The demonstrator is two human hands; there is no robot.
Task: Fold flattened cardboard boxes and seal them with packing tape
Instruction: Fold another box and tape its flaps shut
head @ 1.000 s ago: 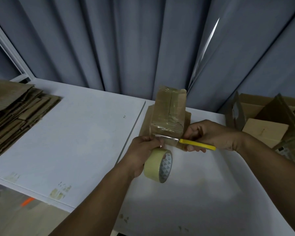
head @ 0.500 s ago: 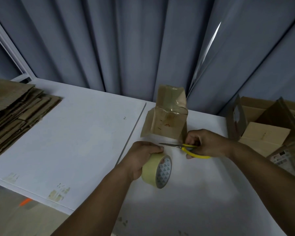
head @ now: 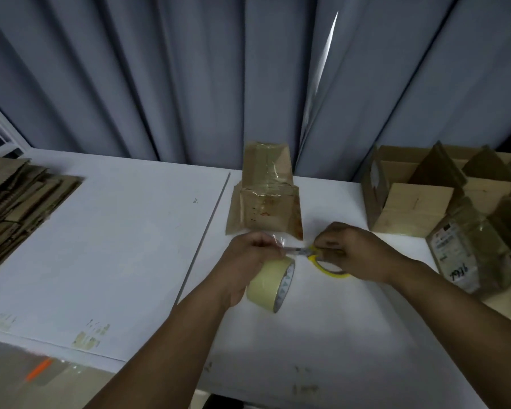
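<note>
At bench left edge, stack of flattened cardboard (head: 18,202). Mid-bench, left hand (head: 248,261) curled round tape roll (head: 270,286); taped box (head: 266,202) upright just behind, toward back edge. Right hand (head: 357,252) gripping yellow scissors (head: 322,261), blades pointing at left fingertips. Folded boxes (head: 419,202) at right edge.

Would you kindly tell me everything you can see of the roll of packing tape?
The roll of packing tape is a pale yellowish ring whose white core is printed with small grey triangles. It is held on edge, tilted, core face turned right, over the white table and nearer than the small taped box. The left hand grips its top and left side. A clear strip runs from it toward the box, where yellow scissors in the right hand meet it.
</note>
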